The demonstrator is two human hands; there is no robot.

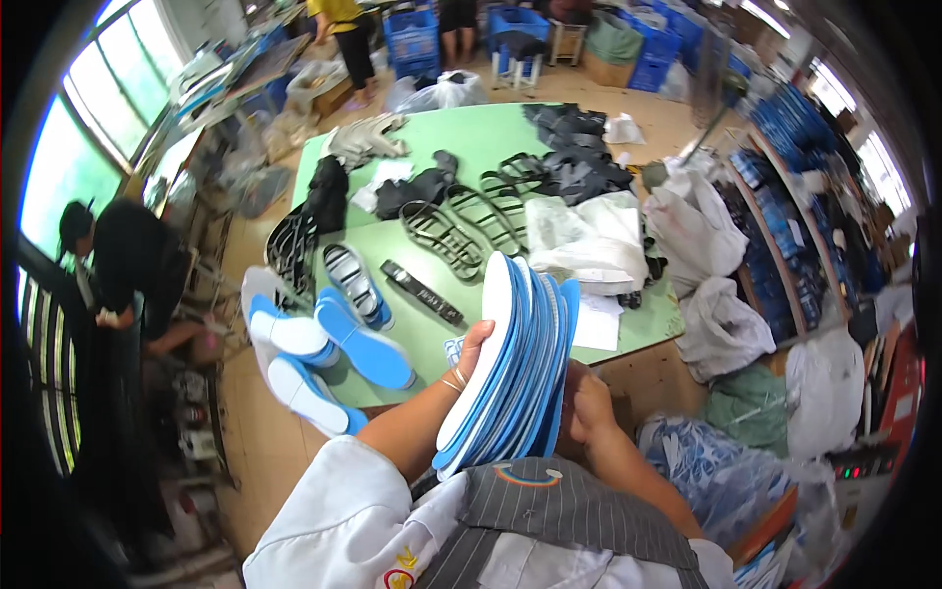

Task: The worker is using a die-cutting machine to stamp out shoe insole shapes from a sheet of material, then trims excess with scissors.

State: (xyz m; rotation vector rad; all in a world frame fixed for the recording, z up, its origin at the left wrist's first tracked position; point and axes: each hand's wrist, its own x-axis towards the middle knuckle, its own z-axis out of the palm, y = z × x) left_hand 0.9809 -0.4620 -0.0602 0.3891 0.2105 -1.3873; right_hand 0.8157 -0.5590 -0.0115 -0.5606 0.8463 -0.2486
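A thick stack of blue and white shoe insoles (510, 373) stands on edge in front of my chest, held between both hands. My left hand (475, 348) grips its left side, thumb up against the white outermost insole. On the right side, my right hand (589, 404) is closed against the stack, its fingers partly hidden behind it. Loose piles of blue and white soles (365, 344) lie at the table's left edge. Beyond them are a blue and grey sandal-shaped piece (351, 283), a black strip with pale lettering (422, 292) and dark sandal-shaped frames (440, 239).
The green table (456, 128) also bears black cloth pieces (579, 157), a white plastic bag (584, 236) and white paper (597, 322). Sacks (692, 221) stand to the right, before loaded shelves (785, 236). A person (137, 260) bends at the left; blue crates (412, 41) stand behind.
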